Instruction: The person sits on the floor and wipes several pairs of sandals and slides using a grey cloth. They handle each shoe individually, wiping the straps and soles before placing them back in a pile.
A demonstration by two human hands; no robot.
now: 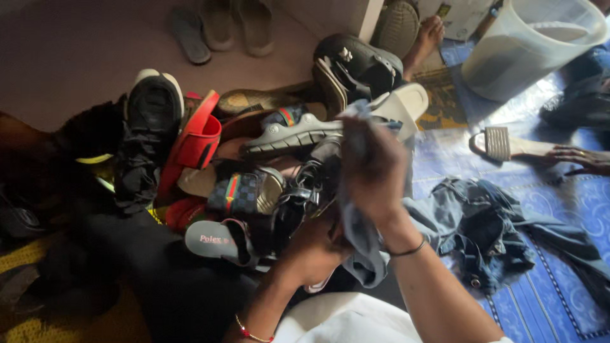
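My right hand (pixel 372 168) is closed around a blue-grey denim cloth (pixel 362 241) and presses it against a dark shoe in front of me. Lower down, my left hand (pixel 311 251) grips that dark strappy shoe (pixel 305 190) from beneath; much of the shoe is hidden by my hands and the cloth. Both wrists carry thin bracelets. Right behind my hands lies a heap of footwear: a grey sandal (pixel 289 133), a red slide (pixel 197 140), a black sneaker (pixel 149 121) and a checked slipper (pixel 244 190).
A crumpled pair of jeans (pixel 483 228) lies on the blue patterned mat (pixel 559 286) to the right. A translucent plastic bucket (pixel 527 44) stands at the top right. Another person's hand (pixel 581 159) rests beside a striped sandal (pixel 499 143); a bare foot (pixel 426 38) shows above.
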